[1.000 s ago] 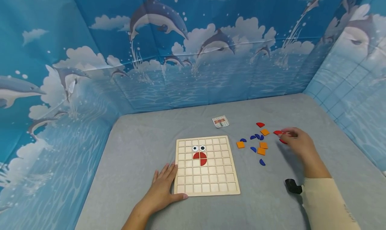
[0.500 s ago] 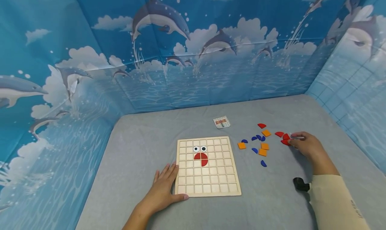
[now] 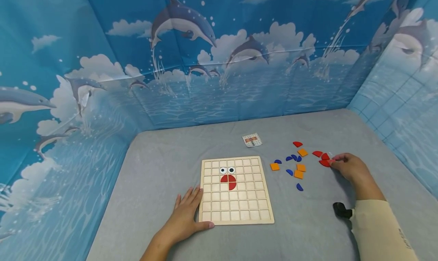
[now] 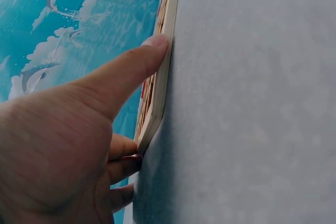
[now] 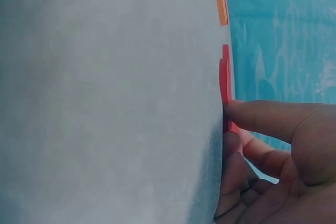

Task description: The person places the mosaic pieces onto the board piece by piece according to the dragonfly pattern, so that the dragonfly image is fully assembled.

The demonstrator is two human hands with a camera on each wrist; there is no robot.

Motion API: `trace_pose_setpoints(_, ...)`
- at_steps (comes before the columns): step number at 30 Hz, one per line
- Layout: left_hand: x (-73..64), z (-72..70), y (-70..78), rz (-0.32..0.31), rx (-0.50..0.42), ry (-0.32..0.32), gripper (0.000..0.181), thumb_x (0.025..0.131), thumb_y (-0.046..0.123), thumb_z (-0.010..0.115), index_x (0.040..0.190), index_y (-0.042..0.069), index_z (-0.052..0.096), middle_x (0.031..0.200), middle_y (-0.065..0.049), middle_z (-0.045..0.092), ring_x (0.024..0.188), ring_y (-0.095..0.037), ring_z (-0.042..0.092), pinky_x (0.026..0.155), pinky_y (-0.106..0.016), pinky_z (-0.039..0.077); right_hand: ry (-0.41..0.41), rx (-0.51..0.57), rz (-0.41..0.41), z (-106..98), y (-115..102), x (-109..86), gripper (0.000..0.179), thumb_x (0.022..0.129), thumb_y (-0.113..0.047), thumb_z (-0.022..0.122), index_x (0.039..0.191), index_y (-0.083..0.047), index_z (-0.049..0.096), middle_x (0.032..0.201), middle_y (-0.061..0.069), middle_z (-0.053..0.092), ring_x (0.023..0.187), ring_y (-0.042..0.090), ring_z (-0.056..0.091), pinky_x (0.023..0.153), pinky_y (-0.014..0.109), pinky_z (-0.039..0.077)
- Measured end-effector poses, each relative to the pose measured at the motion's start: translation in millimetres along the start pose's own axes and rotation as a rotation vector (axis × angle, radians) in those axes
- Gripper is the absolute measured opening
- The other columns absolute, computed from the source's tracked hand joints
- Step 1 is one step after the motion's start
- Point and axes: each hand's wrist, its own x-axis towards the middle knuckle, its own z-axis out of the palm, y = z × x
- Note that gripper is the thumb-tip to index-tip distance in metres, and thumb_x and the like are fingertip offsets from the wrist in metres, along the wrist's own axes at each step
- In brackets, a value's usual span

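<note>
In the head view my left hand rests at the near left corner of a wooden grid board. Its fingers lie along the left edge and the thumb touches the front edge; the left wrist view shows the thumb against the rim. Two eye pieces and several red quarter-circles sit in the board's cells. Off to the right, my right hand pinches a red quarter-circle piece between thumb and fingers, low by the table. Other red pieces lie beside the fingertips.
Orange squares and blue half-round pieces are scattered between board and right hand. A small printed pattern card lies behind the board. A black object is at the right sleeve. Dolphin-print sheeting surrounds the grey table.
My right hand has moved right, uncovering red pieces, and its fingertips have come together on one of them. The left hand stays on the board; the head view has shifted slightly.
</note>
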Motion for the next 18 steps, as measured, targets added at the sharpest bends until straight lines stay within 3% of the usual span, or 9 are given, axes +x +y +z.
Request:
trace_pose_setpoints(9, -0.6, -0.5, 1.3, -0.003, -0.007, 0.001, 0.112, 0.074, 0.06, 0.082, 0.158, 0.004, 0.032, 0.166, -0.015, 0.03, 0.156, -0.039, 0.021, 0.119, -0.072, 0.009, 0.024, -0.01, -0.021, 2.8, 2.1, -1.9, 0.032, 0.098, -0.022, 0.059, 0.115, 0.005, 0.057, 0.107, 0.024, 0.054, 0.098, 0.037, 0.045, 0.069, 0.037, 0.038)
trace_pose_setpoints(18, -1.7, 0.6, 1.2, 0.004, 0.004, -0.001, 0.112, 0.074, 0.06, 0.082, 0.158, 0.004, 0.033, 0.166, -0.015, 0.03, 0.156, -0.039, 0.021, 0.119, -0.072, 0.01, -0.029, 0.074, -0.041, -4.6, 6.1, -7.0, 0.046, 0.1, -0.038, 0.057, 0.126, 0.001, 0.055, 0.112, 0.016, 0.055, 0.094, 0.027, 0.048, 0.067, 0.031, 0.045)
